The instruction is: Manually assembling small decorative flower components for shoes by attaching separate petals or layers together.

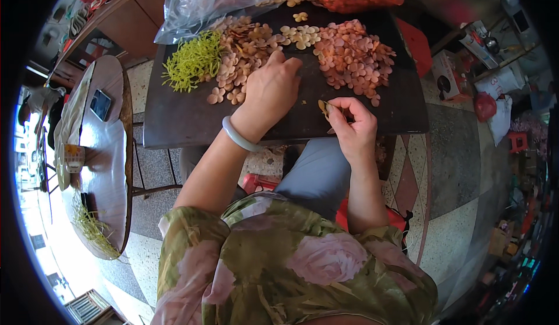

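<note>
While left fingers (285,63) press flat petal cutouts (244,45), right fingers (340,111) pinch one piece (322,107).

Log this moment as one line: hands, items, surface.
left hand: on flower-shaped pieces | right hand: pinching small piece | yellow strands: left of pile | dark board: bears all

top: short-sleeved, olive green with large pink roses
left wrist: pale jade-coloured bangle (240,139)
legs: grey trousers (317,173)
</note>
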